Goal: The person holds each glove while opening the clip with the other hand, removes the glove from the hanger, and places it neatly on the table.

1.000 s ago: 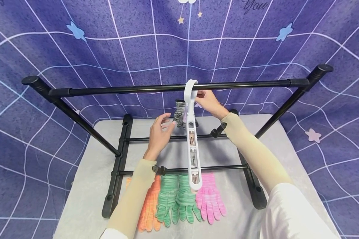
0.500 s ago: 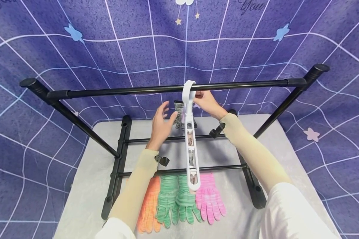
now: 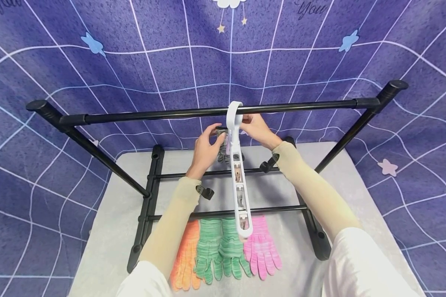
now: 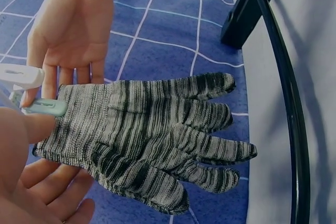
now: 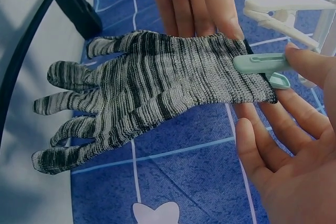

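Note:
A grey-and-black striped knit glove (image 4: pixel 147 114) hangs by its cuff beside a white hanger (image 3: pixel 235 136) hooked over the black rail. My right hand (image 3: pixel 259 131) pinches a mint-green clip (image 5: pixel 260 62), thumb on its near side and fingers behind; one clip arm lies over the cuff. My left hand (image 3: pixel 203 153) holds the glove's cuff at its other edge, thumb in front and fingers behind. In the right wrist view, that thumb sits right at the cuff's rim. The hanger partly hides the glove in the head view.
The black rack frame (image 3: pixel 150 206) stands on a pale grey table (image 3: pixel 111 231). In front lie an orange glove (image 3: pixel 187 255), two green gloves (image 3: pixel 209 247) and a pink glove (image 3: pixel 262 247). A purple gridded cloth (image 3: pixel 163 66) hangs behind. A white clip (image 5: pixel 289 4) sits near my right hand.
My left hand has moved right and slightly away from me, its thumb and fingers coming together on the glove's cuff. The right hand stays at the clip.

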`<action>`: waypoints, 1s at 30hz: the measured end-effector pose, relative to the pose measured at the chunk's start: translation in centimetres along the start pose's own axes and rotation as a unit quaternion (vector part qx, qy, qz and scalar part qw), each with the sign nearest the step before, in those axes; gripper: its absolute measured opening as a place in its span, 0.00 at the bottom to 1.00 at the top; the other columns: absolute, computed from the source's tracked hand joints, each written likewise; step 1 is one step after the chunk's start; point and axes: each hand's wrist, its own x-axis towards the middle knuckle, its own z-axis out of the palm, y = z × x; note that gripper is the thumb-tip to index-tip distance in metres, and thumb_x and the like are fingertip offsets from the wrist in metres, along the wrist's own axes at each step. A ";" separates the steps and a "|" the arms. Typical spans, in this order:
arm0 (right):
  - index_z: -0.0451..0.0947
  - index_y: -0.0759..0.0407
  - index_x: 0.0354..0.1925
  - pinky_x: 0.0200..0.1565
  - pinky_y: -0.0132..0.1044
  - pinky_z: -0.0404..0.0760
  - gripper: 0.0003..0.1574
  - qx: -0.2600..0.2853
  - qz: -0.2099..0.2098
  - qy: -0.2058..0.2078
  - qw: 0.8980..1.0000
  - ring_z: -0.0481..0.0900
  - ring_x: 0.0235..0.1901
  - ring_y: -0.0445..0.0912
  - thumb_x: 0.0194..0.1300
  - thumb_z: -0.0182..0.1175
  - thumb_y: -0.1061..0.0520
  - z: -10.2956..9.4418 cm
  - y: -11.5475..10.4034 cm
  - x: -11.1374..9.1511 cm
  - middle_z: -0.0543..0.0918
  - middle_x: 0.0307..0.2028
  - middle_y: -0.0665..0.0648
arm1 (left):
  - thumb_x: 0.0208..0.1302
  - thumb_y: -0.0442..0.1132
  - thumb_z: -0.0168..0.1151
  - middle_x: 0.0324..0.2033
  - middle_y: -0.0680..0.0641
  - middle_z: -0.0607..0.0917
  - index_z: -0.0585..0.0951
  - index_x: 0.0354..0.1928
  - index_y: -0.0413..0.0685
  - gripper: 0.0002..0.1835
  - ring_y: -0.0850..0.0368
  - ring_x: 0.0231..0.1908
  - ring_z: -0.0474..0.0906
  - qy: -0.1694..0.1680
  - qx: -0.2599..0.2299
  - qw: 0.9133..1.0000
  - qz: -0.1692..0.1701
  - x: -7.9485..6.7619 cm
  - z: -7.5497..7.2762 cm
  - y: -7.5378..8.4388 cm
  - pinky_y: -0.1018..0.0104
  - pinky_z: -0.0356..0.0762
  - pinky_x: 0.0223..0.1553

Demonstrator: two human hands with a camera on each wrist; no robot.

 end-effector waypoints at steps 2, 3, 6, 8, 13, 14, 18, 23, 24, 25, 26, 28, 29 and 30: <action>0.81 0.73 0.58 0.47 0.42 0.83 0.19 -0.001 0.000 0.000 1.000 0.83 0.41 0.39 0.75 0.61 0.63 0.0 -0.1 0.0 0.87 0.55 0.71 | 0.79 0.51 0.64 0.61 0.45 0.87 0.81 0.70 0.55 0.23 0.48 0.65 0.80 0.000 0.001 1.000 -0.003 0.1 0.0 0.1 0.45 0.71 0.71; 0.81 0.74 0.59 0.47 0.40 0.82 0.19 0.001 -0.001 -0.002 1.000 0.83 0.42 0.39 0.75 0.61 0.64 0.1 -0.1 0.0 0.87 0.55 0.71 | 0.79 0.51 0.64 0.59 0.46 0.88 0.82 0.69 0.56 0.22 0.49 0.63 0.81 0.001 0.002 1.000 -0.003 0.2 0.0 0.1 0.45 0.72 0.70; 0.80 0.74 0.60 0.50 0.36 0.82 0.20 0.003 -0.005 -0.007 1.000 0.84 0.46 0.40 0.75 0.61 0.64 0.2 -0.2 0.0 0.86 0.57 0.72 | 0.79 0.52 0.64 0.54 0.48 0.90 0.84 0.65 0.59 0.18 0.50 0.59 0.83 0.005 -0.003 1.000 -0.005 0.2 -0.1 0.2 0.43 0.75 0.66; 0.80 0.74 0.61 0.51 0.35 0.82 0.20 0.003 -0.008 -0.009 1.000 0.85 0.48 0.41 0.76 0.61 0.64 0.2 -0.2 0.0 0.85 0.58 0.72 | 0.79 0.52 0.64 0.52 0.48 0.90 0.86 0.63 0.59 0.17 0.51 0.57 0.84 0.008 -0.005 1.000 -0.005 0.2 -0.1 0.3 0.43 0.77 0.63; 0.80 0.73 0.62 0.48 0.38 0.82 0.21 -0.004 -0.004 -0.005 1.000 0.85 0.48 0.43 0.76 0.62 0.63 0.1 -0.1 0.0 0.85 0.59 0.72 | 0.78 0.53 0.65 0.49 0.48 0.91 0.87 0.61 0.58 0.17 0.51 0.54 0.86 0.011 0.000 1.000 -0.008 0.2 0.0 0.4 0.47 0.80 0.60; 0.81 0.73 0.62 0.48 0.39 0.82 0.21 -0.005 -0.003 -0.005 1.000 0.85 0.48 0.43 0.76 0.62 0.63 0.1 -0.1 0.0 0.85 0.59 0.71 | 0.78 0.53 0.65 0.48 0.48 0.91 0.87 0.60 0.57 0.17 0.51 0.54 0.86 0.011 0.001 1.000 -0.008 0.2 0.0 0.4 0.48 0.80 0.60; 0.81 0.73 0.61 0.46 0.37 0.82 0.21 0.000 -0.007 -0.005 1.000 0.85 0.47 0.41 0.75 0.62 0.63 0.0 0.0 0.0 0.85 0.59 0.72 | 0.78 0.53 0.66 0.46 0.48 0.91 0.88 0.57 0.54 0.16 0.51 0.52 0.86 0.012 0.001 1.000 -0.005 0.2 0.0 0.4 0.48 0.79 0.59; 0.82 0.72 0.61 0.35 0.31 0.77 0.22 0.005 0.005 0.004 1.000 0.84 0.41 0.38 0.74 0.64 0.63 -0.2 0.1 -0.1 0.86 0.59 0.71 | 0.77 0.52 0.67 0.45 0.47 0.92 0.89 0.55 0.51 0.15 0.50 0.51 0.87 0.009 -0.002 1.000 0.001 0.2 0.0 0.5 0.48 0.80 0.59; 0.82 0.72 0.62 0.34 0.29 0.76 0.22 0.005 0.008 0.005 1.000 0.83 0.40 0.38 0.74 0.64 0.63 -0.2 0.1 -0.1 0.86 0.59 0.70 | 0.77 0.51 0.67 0.45 0.47 0.92 0.89 0.54 0.50 0.15 0.50 0.50 0.87 0.009 -0.003 1.000 0.002 0.2 0.0 0.5 0.48 0.80 0.59; 0.82 0.72 0.62 0.34 0.29 0.76 0.22 0.005 0.009 0.006 1.000 0.83 0.40 0.38 0.74 0.65 0.62 -0.2 0.1 -0.1 0.86 0.59 0.70 | 0.77 0.51 0.67 0.44 0.47 0.92 0.89 0.54 0.50 0.15 0.50 0.50 0.87 0.009 -0.005 1.000 0.003 0.3 0.1 0.4 0.49 0.81 0.59; 0.82 0.72 0.62 0.34 0.28 0.76 0.22 0.004 0.011 0.006 1.000 0.83 0.39 0.37 0.74 0.65 0.62 -0.2 0.1 -0.1 0.86 0.59 0.69 | 0.77 0.51 0.67 0.44 0.47 0.92 0.89 0.54 0.50 0.15 0.50 0.50 0.87 0.009 -0.006 1.000 0.004 0.2 0.1 0.4 0.49 0.81 0.58; 0.83 0.72 0.61 0.33 0.28 0.75 0.22 0.007 0.008 0.007 1.000 0.83 0.39 0.37 0.74 0.65 0.62 -0.3 0.1 -0.2 0.87 0.58 0.69 | 0.77 0.51 0.67 0.44 0.47 0.92 0.89 0.54 0.50 0.15 0.50 0.50 0.88 0.010 -0.008 1.000 0.005 0.3 0.1 0.5 0.49 0.81 0.58; 0.83 0.72 0.61 0.33 0.29 0.75 0.22 0.008 0.006 0.008 1.000 0.83 0.39 0.37 0.73 0.65 0.62 -0.3 0.1 -0.2 0.87 0.58 0.69 | 0.77 0.51 0.67 0.44 0.47 0.92 0.89 0.54 0.50 0.15 0.51 0.50 0.88 0.010 -0.009 1.000 0.005 0.3 0.2 0.5 0.49 0.82 0.58; 0.83 0.72 0.60 0.33 0.29 0.75 0.21 0.010 0.004 0.009 1.000 0.83 0.39 0.37 0.73 0.65 0.62 -0.3 0.1 -0.2 0.87 0.57 0.69 | 0.77 0.50 0.68 0.44 0.47 0.92 0.89 0.53 0.50 0.15 0.50 0.49 0.88 0.010 -0.012 1.000 0.006 0.3 0.2 0.5 0.48 0.82 0.58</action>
